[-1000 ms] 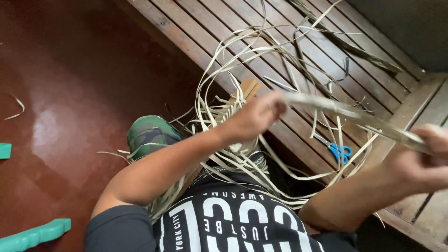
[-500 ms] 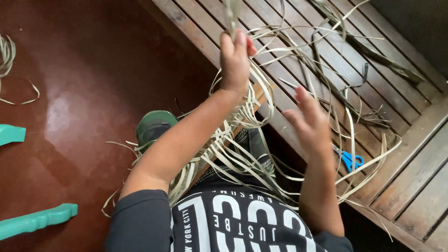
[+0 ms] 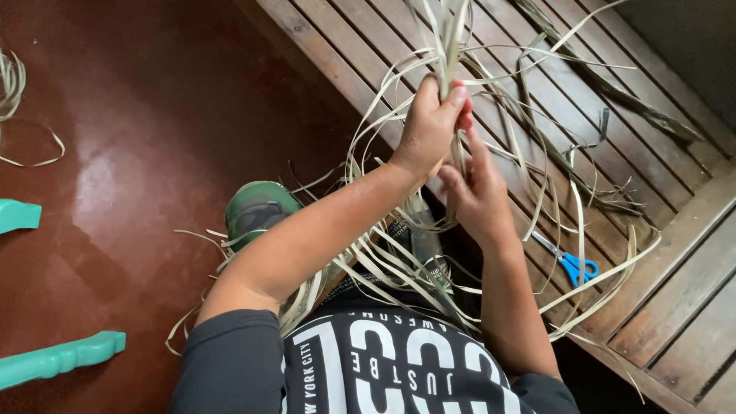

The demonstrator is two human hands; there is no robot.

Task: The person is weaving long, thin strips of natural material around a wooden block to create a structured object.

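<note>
Only the one head view here, looking straight down at someone sitting with a lap full of pale leaf strips (image 3: pixel 399 261). The left hand (image 3: pixel 431 126) is raised over the slatted wooden bench (image 3: pixel 675 299) and closed tight round a gathered bunch of strips (image 3: pixel 448 38), which stands up out of the fist and runs off the top edge of the picture. Below the fist the same bunch hangs down towards the lap.

The right hand (image 3: pixel 475 192) sits just under the left, nearly touching it, with its fingers curled in around the hanging part of the bunch. It looks like a loose grip on the strands, but I can't tell how firmly it's pinched because the palm faces away.

Loose strips loop all over the bench slats and spill off its edge onto the person's knees. A pair of blue-handled scissors (image 3: pixel 571 264) lies on the bench to the right of the right forearm, apart from both hands. A camouflage-patterned knee (image 3: pixel 257 211) pokes out on the left, over the glossy dark red floor (image 3: pixel 138 153). A couple of teal plastic pieces (image 3: pixel 61 360) lie by the left edge, well away, and a few stray strips (image 3: pixel 15 84) rest on the floor at top left.
</note>
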